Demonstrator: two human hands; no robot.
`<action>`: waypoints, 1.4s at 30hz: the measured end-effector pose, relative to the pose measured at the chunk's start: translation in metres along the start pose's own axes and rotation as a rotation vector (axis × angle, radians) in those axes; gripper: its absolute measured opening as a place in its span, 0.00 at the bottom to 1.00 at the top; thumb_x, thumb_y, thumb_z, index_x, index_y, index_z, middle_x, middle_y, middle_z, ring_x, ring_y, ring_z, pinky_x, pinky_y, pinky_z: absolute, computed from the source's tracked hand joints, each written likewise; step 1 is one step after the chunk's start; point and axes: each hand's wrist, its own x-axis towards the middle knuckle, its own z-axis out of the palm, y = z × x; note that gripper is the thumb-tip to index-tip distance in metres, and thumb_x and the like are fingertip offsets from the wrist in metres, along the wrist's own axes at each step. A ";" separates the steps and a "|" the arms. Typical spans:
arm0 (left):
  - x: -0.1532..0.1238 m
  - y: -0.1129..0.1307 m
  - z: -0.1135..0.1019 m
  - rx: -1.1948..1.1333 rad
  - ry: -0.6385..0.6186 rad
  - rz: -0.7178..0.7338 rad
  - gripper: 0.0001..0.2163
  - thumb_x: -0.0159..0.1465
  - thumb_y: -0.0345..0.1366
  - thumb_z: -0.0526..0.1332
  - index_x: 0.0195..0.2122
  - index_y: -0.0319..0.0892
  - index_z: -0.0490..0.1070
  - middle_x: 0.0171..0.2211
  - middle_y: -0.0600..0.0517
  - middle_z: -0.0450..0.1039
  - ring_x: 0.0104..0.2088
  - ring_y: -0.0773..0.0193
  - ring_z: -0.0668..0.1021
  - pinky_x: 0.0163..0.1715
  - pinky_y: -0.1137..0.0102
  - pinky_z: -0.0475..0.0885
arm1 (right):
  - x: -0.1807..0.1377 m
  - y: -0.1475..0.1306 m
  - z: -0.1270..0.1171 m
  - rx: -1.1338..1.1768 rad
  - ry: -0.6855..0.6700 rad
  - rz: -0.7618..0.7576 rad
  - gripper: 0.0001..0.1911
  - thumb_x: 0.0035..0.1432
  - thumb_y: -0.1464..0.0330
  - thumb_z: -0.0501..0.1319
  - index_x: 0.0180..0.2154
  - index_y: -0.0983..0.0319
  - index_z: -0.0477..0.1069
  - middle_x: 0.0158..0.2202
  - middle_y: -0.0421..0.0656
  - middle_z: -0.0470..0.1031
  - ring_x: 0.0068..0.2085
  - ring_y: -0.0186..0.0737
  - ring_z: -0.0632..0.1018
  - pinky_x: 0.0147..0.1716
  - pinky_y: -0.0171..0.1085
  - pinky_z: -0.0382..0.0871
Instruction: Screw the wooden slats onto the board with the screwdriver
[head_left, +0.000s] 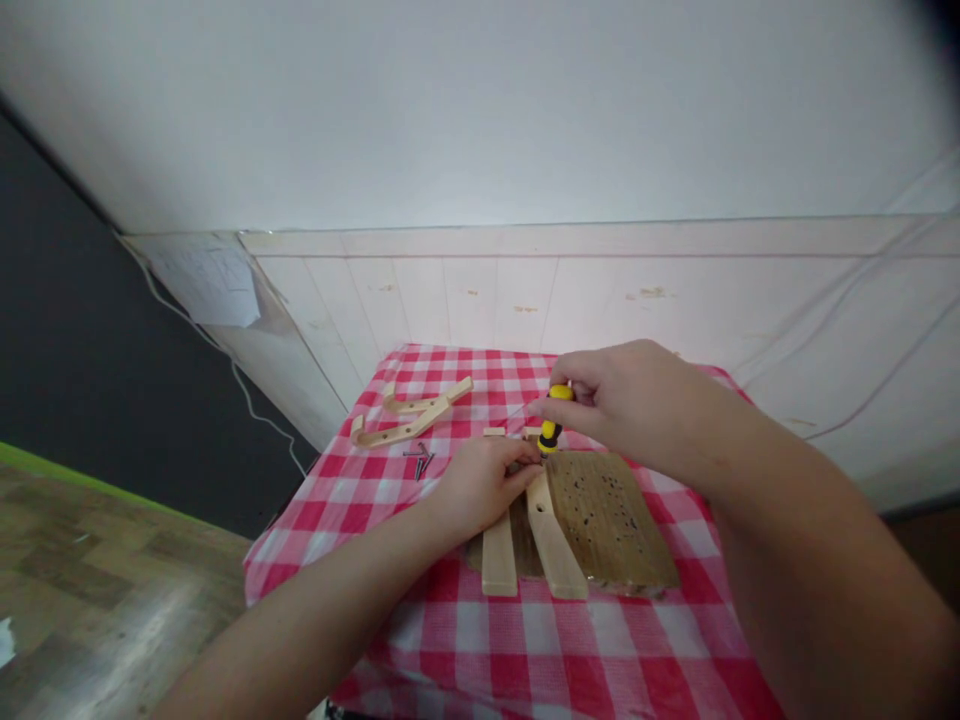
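My right hand is closed around the top of a yellow and black screwdriver, held upright with its tip down on pale wooden slats. My left hand rests with curled fingers on the upper end of those slats, its fingertips pinched right by the screwdriver's tip. Whatever those fingertips pinch is hidden. The slats lie partly over a darker brown wooden board dotted with small holes.
A red and white checked cloth covers the small table. Curved pale wooden pieces lie at its far left, with several dark screws beside them. White panelled wall stands behind; wood floor lies to the left.
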 end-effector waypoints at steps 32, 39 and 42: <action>0.000 0.004 -0.002 0.082 0.000 -0.001 0.04 0.62 0.33 0.64 0.30 0.39 0.75 0.27 0.52 0.76 0.28 0.67 0.74 0.27 0.73 0.62 | -0.001 -0.004 0.004 -0.124 -0.065 -0.005 0.17 0.64 0.61 0.51 0.33 0.62 0.74 0.22 0.44 0.72 0.22 0.37 0.67 0.25 0.37 0.52; 0.000 0.001 -0.001 0.071 -0.013 0.004 0.04 0.62 0.33 0.63 0.33 0.40 0.77 0.28 0.52 0.77 0.28 0.67 0.74 0.28 0.74 0.62 | 0.004 0.004 0.011 -0.148 -0.021 -0.009 0.16 0.63 0.61 0.52 0.35 0.62 0.75 0.24 0.45 0.75 0.24 0.38 0.70 0.25 0.37 0.53; 0.000 0.000 -0.003 0.043 -0.049 0.024 0.05 0.62 0.31 0.62 0.35 0.40 0.78 0.30 0.52 0.78 0.29 0.67 0.74 0.28 0.74 0.63 | 0.002 0.003 0.010 -0.164 -0.016 -0.014 0.16 0.62 0.59 0.53 0.35 0.61 0.76 0.24 0.44 0.74 0.23 0.37 0.69 0.25 0.37 0.53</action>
